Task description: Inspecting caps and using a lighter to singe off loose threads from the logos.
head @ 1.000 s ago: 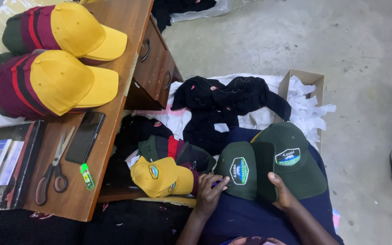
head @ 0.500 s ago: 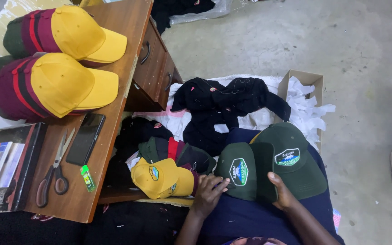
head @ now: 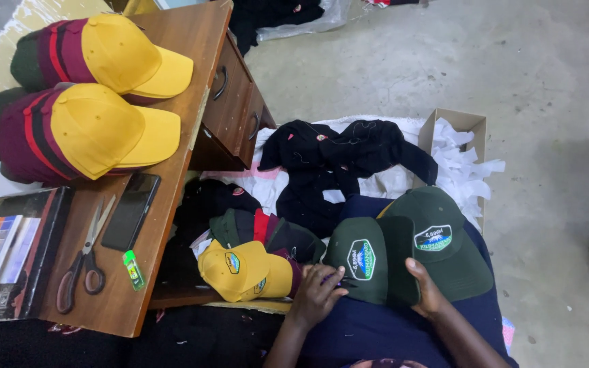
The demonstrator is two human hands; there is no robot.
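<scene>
Green cap (head: pixel 369 262) on lap, both hands pinching it: left hand (head: pixel 318 293), right hand (head: pixel 427 289); finished caps (head: pixel 90 129) stacked on worktop (head: pixel 172 197), more wait.

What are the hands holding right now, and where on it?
A dark green cap on the lap. The right hand grips its right edge, thumb on top; the left hand rests its fingertips at the lower left edge. Whether the left truly grips cannot be told.

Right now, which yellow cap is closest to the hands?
The yellow cap with a patch lying beside the left hand; the other two yellow caps sit on the desk.
</scene>
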